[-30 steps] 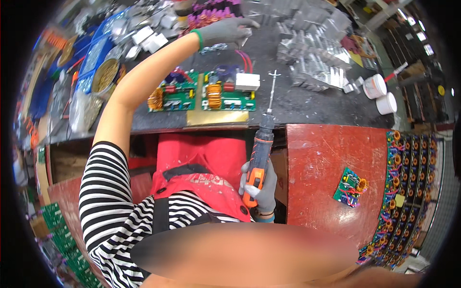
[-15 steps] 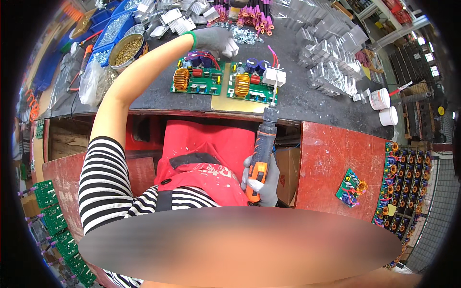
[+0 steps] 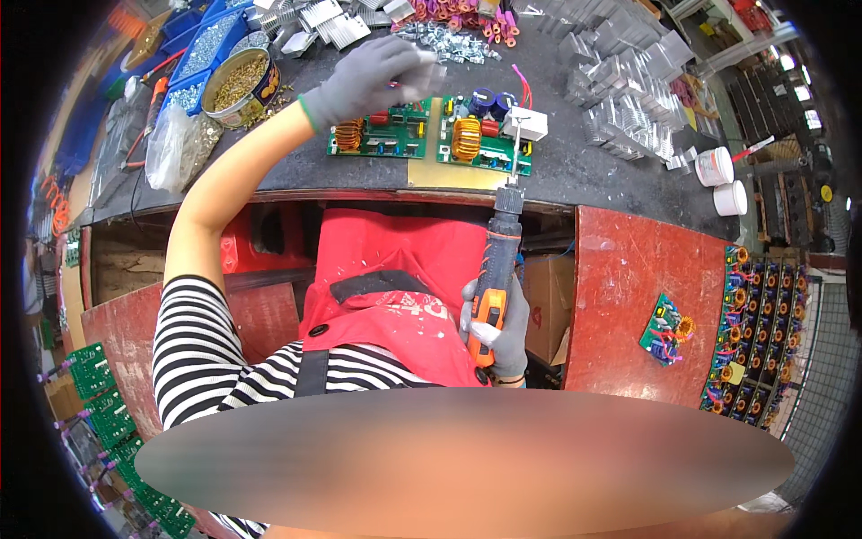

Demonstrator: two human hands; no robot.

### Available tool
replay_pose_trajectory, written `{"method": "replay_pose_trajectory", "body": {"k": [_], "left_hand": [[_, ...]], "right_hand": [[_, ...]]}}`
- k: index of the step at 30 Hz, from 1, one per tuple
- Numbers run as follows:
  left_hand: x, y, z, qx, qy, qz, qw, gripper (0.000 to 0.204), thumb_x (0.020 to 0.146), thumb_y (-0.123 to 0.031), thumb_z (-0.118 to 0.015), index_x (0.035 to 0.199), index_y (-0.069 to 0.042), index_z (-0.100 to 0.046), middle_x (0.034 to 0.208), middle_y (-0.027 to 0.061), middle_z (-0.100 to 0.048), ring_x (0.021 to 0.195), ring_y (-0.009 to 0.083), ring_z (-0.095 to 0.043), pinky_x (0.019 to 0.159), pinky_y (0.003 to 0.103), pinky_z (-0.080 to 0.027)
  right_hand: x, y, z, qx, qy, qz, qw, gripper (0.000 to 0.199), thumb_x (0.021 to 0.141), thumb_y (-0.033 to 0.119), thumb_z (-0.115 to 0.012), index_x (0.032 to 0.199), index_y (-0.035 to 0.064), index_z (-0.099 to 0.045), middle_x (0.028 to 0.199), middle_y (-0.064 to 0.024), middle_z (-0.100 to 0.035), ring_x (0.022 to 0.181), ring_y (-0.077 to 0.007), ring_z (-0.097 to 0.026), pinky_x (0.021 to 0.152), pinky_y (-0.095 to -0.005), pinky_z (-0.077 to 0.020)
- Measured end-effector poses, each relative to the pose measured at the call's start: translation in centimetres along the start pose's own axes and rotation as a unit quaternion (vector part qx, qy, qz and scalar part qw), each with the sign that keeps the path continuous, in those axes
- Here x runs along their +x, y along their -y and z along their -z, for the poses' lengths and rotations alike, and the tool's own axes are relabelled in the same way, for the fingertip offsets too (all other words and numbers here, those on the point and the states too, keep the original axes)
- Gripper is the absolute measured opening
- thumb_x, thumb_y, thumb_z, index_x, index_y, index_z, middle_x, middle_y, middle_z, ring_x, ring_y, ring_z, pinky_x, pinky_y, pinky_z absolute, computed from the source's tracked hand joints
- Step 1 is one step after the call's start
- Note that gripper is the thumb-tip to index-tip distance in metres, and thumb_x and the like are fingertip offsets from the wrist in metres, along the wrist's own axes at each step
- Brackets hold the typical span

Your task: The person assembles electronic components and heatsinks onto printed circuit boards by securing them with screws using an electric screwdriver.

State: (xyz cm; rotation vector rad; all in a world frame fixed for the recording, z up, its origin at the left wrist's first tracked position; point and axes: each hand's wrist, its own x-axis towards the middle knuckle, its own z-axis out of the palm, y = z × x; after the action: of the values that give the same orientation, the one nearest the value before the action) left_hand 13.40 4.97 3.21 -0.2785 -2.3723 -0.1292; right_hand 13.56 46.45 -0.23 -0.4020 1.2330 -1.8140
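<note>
Bright, even light, with white lights (image 3: 804,93) glaring at upper right. The left grip (image 3: 370,79) is blurred at the fingers. Edges bend, corners go black; a smeared oval (image 3: 462,463) covers the bottom.

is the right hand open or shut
Shut: the right hand is wrapped around the handle of the orange-and-black power screwdriver, showing on both sides of it.

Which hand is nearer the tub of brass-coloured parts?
Left. The left hand is right of the tub; the right hand is much farther off, lower right, gripping the driver.
</note>
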Motion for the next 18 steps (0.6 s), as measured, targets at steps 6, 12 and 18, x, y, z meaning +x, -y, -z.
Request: {"method": "replay_pose_trajectory", "body": {"k": [6, 12, 18], "left_hand": [[-2.4, -2.0, -1.4, -0.01, 0.057, 0.003, 0.998, 0.057, 0.08, -0.029, -0.076, 0.132, -0.012, -0.06, 0.101, 0.0067, -0.064, 0.094, 0.0272, -0.062, 0.083, 0.038, -0.05], [-3.3, -0.8, -3.2, 0.008, 0.077, 0.03, 0.997, 0.051, 0.088, -0.038, -0.071, 0.136, -0.027, -0.058, 0.094, 0.0055, -0.066, 0.088, 0.0261, -0.064, 0.086, 0.041, -0.049], [-3.7, -0.5, -3.5, 0.015, 0.091, 0.071, 0.993, 0.048, 0.089, -0.036, -0.071, 0.135, -0.028, -0.058, 0.094, 0.0063, -0.066, 0.089, 0.0292, -0.065, 0.085, 0.041, -0.049]], "right_hand": [[0.7, -0.6, -1.0, -0.021, 0.029, -0.002, 0.999, 0.067, 0.071, -0.005, -0.064, 0.134, -0.0012, -0.042, 0.102, -0.0131, -0.061, 0.073, -0.0164, -0.065, 0.059, -0.0295, -0.0563], [0.6, -1.2, -1.8, -0.023, 0.032, -0.008, 0.999, 0.063, 0.071, -0.001, -0.067, 0.13, -0.0013, -0.044, 0.101, -0.0113, -0.061, 0.073, -0.0143, -0.064, 0.063, -0.0282, -0.0542], [0.8, -2.1, -1.7, -0.049, 0.049, -0.01, 0.998, 0.065, 0.072, -0.002, -0.066, 0.133, -0.0021, -0.042, 0.102, -0.0116, -0.062, 0.077, -0.0146, -0.064, 0.067, -0.0286, -0.0549]]}}
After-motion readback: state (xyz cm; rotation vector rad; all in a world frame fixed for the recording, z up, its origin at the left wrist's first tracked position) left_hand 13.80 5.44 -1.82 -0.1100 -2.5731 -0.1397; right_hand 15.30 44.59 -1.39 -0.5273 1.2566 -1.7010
